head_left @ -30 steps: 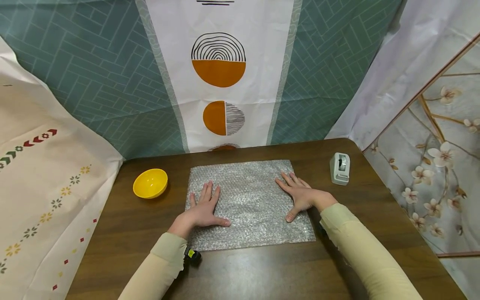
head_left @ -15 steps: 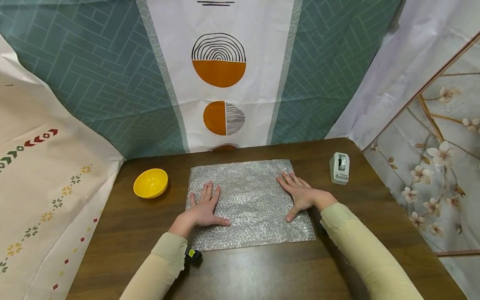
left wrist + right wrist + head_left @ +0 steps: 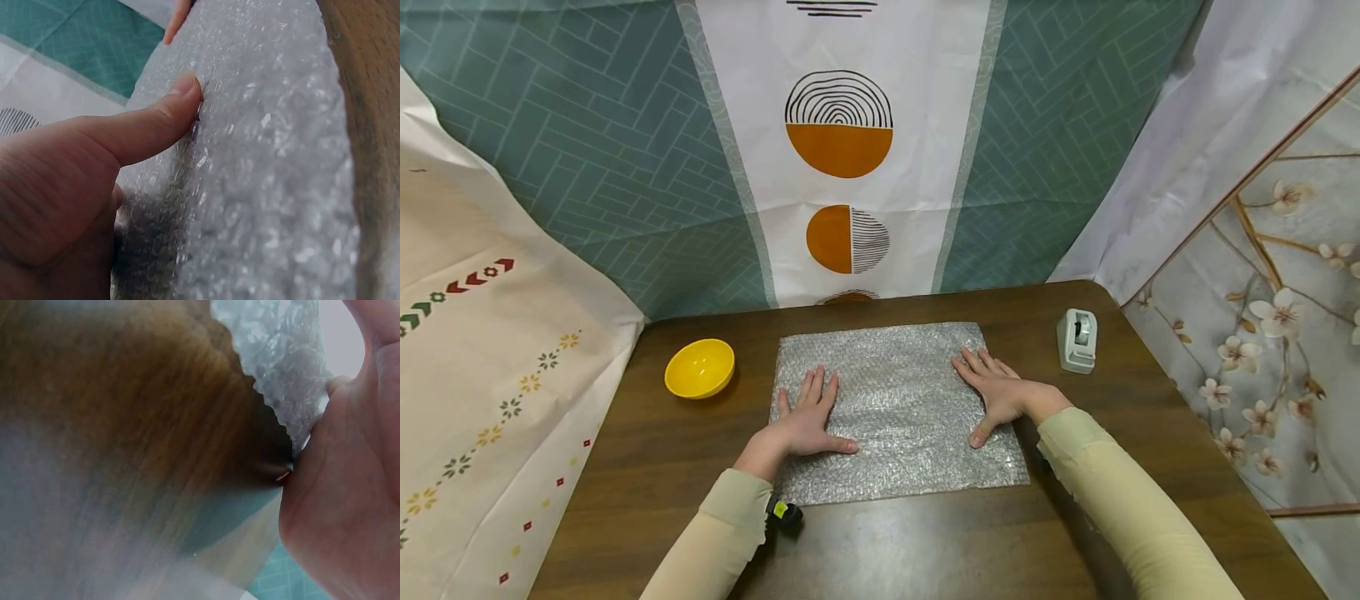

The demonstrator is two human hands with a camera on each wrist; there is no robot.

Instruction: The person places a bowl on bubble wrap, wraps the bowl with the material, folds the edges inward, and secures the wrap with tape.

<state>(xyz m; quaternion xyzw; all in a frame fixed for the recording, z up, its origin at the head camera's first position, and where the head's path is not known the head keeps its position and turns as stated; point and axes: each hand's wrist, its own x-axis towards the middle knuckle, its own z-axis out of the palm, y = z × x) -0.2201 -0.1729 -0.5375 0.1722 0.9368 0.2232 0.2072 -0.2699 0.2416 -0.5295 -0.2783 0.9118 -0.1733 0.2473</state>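
The bubble-wrap sheet (image 3: 904, 402) is laid flat, long axis nine to three o'clock; it is touched at nine by the left hand (image 3: 801, 427), at three by the right hand (image 3: 1002, 394), fingers mostly spread apart.

Middle lane free, hanging fabric (image 3: 625, 183) blocks far edge

Passable: over bubble wrap (image 3: 910, 392) between left hand (image 3: 807, 425) and right hand (image 3: 1000, 393); front table (image 3: 887, 550) strip between 2 sleeves (image 3: 715, 533); gap from yellow bowl (image 3: 700, 368) to wrap. In the way: bowl left, tape dispenser (image 3: 1077, 343) right.
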